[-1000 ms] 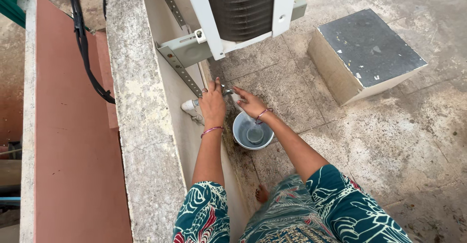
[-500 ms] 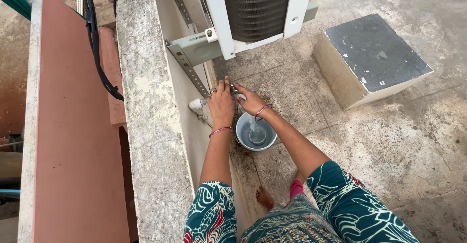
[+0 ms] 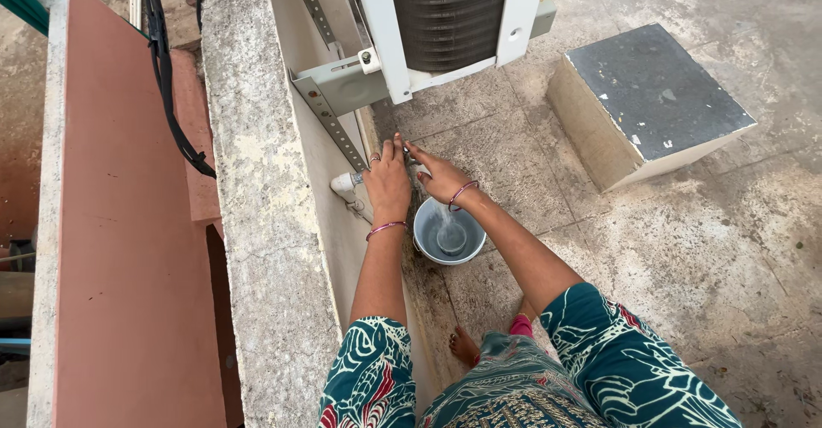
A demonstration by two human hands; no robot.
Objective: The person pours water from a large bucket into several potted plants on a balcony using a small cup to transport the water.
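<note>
We fill a small round grey bucket [image 3: 449,232] at the wall's foot. Left hand [image 3: 388,184] grasps the tap [image 3: 409,159]; right hand [image 3: 443,175] spreads loose under the running water. Shutting off the tap seems next.

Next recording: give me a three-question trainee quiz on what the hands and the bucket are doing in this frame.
1. True or false: the small round pale-blue bucket stands on the concrete floor below the tap on the wall.
2. Which hand reaches over the bucket? A) left hand B) right hand C) neither
3. Fill in: the big white outdoor air-conditioner unit sits on a grey metal ____ fixed to the wall.

Key: 1 true, and water shows inside the bucket. 2 B; the left hand rests beside the white pipe fitting, against the wall. 3 bracket.
</note>
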